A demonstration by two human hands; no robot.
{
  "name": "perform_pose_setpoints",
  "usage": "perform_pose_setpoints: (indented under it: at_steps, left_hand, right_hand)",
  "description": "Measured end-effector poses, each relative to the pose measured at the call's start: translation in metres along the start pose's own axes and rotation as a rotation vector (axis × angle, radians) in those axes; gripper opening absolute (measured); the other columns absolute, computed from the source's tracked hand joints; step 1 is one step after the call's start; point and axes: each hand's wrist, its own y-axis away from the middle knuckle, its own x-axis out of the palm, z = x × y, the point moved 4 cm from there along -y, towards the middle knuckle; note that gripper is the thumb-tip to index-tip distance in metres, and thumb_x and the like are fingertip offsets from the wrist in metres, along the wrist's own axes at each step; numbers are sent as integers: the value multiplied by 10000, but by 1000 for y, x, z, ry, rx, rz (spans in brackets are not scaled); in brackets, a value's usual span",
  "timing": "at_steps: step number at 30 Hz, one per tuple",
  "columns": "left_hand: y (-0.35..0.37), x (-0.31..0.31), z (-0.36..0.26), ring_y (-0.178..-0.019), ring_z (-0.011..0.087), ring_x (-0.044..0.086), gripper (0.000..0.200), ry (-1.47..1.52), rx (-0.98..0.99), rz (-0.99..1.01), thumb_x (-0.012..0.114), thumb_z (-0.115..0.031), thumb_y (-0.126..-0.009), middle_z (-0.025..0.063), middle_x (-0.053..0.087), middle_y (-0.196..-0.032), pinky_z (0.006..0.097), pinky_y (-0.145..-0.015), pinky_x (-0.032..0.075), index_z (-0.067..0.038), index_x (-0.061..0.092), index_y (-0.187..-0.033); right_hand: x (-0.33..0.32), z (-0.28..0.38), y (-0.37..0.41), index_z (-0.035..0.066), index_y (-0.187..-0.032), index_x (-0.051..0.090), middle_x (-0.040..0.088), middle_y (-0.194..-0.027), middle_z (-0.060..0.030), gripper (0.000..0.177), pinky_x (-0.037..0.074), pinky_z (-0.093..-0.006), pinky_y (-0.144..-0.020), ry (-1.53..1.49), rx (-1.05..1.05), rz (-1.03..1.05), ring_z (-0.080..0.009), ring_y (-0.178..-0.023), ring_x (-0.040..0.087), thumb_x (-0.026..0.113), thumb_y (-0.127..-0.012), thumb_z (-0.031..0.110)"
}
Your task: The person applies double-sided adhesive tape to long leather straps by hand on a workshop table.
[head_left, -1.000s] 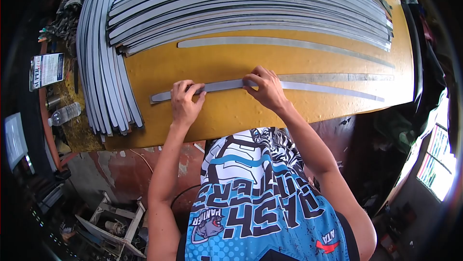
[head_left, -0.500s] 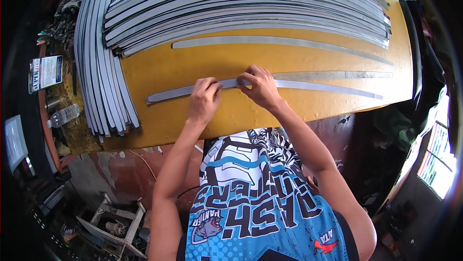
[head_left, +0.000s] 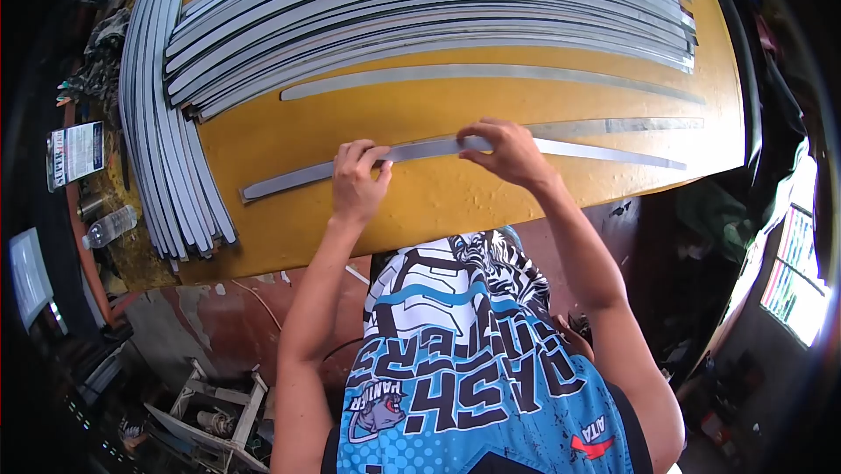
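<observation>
A long, narrow grey strip lies across the near part of the yellow tabletop. My left hand is closed on it left of its middle, fingertips on the far edge and thumb at the near side. Farther right, my right hand pinches the same strip between thumb and curled fingers. A second, duller strip runs just behind it on the right, and its left part is hidden beneath or behind the first. Another single strip rests apart, farther back.
Many grey strips form a wide pile at the back, with a second bundle crossing the table's left side. Past the left edge are a clear plastic bottle and a printed packet. A wooden frame stands on the floor.
My right hand has slid to the right along the strip, widening the gap between my hands. My left hand has shifted slightly left. The camera view has turned a little.
</observation>
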Motion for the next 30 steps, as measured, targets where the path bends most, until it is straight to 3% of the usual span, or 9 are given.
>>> perform_pose_setpoints:
  at_steps: [3, 13, 21, 30]
  left_hand:
    - [0, -3, 1, -977, 303, 589, 218, -14, -13, 3, 762, -63, -757, 89, 642, -1009, 416, -871, 498, -69, 736, -974]
    - [-1, -3, -7, -932, 277, 571, 248, -67, -2, 24, 756, -69, -761, 71, 607, -992, 407, -861, 473, -103, 747, -1007]
    - [-1, -3, -5, -927, 279, 566, 239, -42, -12, 29, 759, -64, -761, 77, 602, -985, 402, -850, 476, -97, 754, -997]
    - [-3, -4, -5, -932, 288, 563, 237, -35, -11, 33, 758, -56, -761, 87, 601, -983, 406, -844, 480, -78, 751, -997]
  right_hand:
    - [-15, -12, 5, 171, -986, 746, 692, -906, -76, 202, 521, -439, -725, 9, 19, 18, -312, -834, 663, 779, -813, 268]
    - [1, -25, 9, 150, -956, 722, 657, -898, -62, 181, 521, -437, -706, 57, -19, -46, -310, -808, 651, 790, -797, 202]
    - [7, -30, 8, 161, -955, 723, 612, -955, -43, 188, 489, -418, -826, 125, -75, -121, -266, -879, 624, 798, -787, 197]
    - [10, -34, 9, 167, -975, 736, 621, -972, -38, 198, 487, -405, -852, 103, -60, -143, -266, -909, 631, 801, -792, 205]
